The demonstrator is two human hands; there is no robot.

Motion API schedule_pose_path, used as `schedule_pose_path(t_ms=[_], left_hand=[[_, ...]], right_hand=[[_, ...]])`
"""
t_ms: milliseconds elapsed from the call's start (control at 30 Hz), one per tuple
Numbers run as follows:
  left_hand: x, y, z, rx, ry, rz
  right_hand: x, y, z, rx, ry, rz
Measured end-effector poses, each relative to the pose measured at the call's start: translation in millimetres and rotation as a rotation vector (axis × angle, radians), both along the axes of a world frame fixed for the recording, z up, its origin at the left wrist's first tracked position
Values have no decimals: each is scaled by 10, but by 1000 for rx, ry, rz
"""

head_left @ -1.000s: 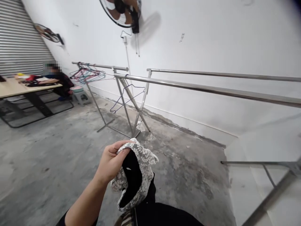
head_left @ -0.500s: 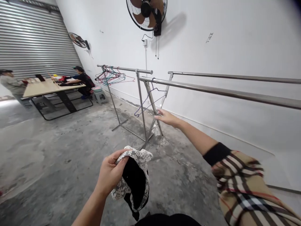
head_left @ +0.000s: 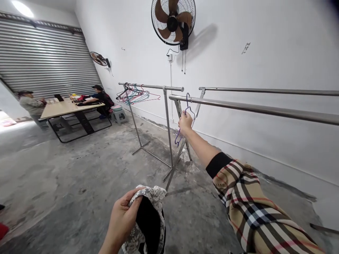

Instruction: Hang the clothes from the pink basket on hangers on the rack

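Okay so from the head cam: the left hand (head_left: 121, 221) is down at the bottom of the shot, fingers curled tight around a bunched-up black garment (head_left: 147, 222) with a white lace edge. The cloth sits right in the palm, with the lace folded over the top by the fingertips and the rest hanging below the hand, partly cut off by the frame.

The right hand (head_left: 185, 124) is stretched way out in front, closed in a fist around a purple wire hanger (head_left: 178, 139). The hook sticks up above the fist and the lower part dangles below it. The hook is right up at the front steel rail (head_left: 251, 108), but honestly I can't tell from this angle if it's touching. The arm has a beige plaid sleeve (head_left: 246, 201) with a black cuff (head_left: 218, 164).

Over to the left there's a second steel rack (head_left: 148, 87) with a bunch of colored hangers (head_left: 134, 95) at its far end. Behind that, a seated person (head_left: 100, 100) is working at a long wooden table (head_left: 71, 108), and a standing person (head_left: 31, 106) is at the far end. There's a big wall fan (head_left: 172, 23) above the rails, and the floor's bare, patchy concrete (head_left: 79, 169)
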State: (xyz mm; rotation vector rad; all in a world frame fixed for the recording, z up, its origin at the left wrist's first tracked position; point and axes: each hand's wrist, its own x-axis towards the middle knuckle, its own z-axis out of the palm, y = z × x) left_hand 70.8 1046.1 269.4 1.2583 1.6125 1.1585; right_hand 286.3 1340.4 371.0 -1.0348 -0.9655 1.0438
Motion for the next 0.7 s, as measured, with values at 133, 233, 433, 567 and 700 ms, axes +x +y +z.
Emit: schedule_pose_path(t_ms=[133, 233, 433, 567, 700], left_hand=[[77, 187, -41, 31, 39, -41], [180, 371, -83, 57, 78, -32], [399, 671, -225, 36, -23, -28], [636, 758, -233, 64, -70, -98], [965, 753, -190, 44, -80, -195]], right_hand=[[118, -466, 93, 70, -51, 19], [364, -1087, -100, 71, -120, 172], [1304, -2504, -941, 44, -257, 102], [1837, -3169, -1224, -92, -387, -39], [2035, -3621, -1149, -190, -651, -83]])
